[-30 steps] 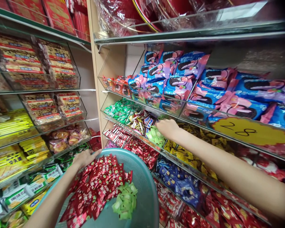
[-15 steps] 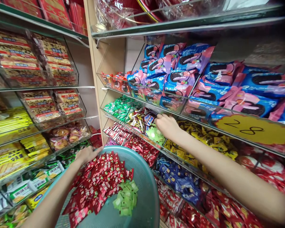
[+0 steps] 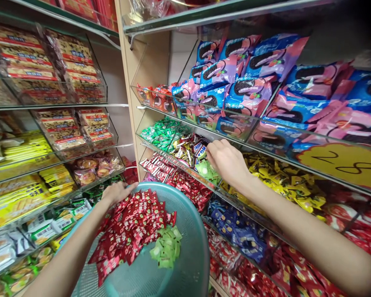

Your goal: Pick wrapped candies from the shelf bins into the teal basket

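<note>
My left hand (image 3: 119, 192) grips the far left rim of a teal plastic basket (image 3: 200, 239), its thumb along the edge. Inside the basket lie a heap of red candy packets (image 3: 132, 231) and a smaller pile of light-green wrapped candies (image 3: 167, 247). My right hand (image 3: 227, 161) is over a shelf bin, at more light-green candies (image 3: 206, 170), its fingers curled downward. Whatever is under those fingertips is hidden. Just left of them are Snickers bars (image 3: 199, 149) and brown-and-gold wrapped sweets (image 3: 185, 150).
Clear-fronted shelves surround the basket. Blue-and-pink cookie packs (image 3: 216, 99) sit above my right forearm, beside a yellow price card (image 3: 343, 165). Yellow candies (image 3: 284, 185) and blue packets (image 3: 235, 227) fill nearby bins. Packaged cakes (image 3: 77, 62) stand at left.
The view has shifted, so the shelves sit slightly farther right and higher. My right hand stays at the light-green candies, its fingers curled. My left hand keeps its hold on the basket rim.
</note>
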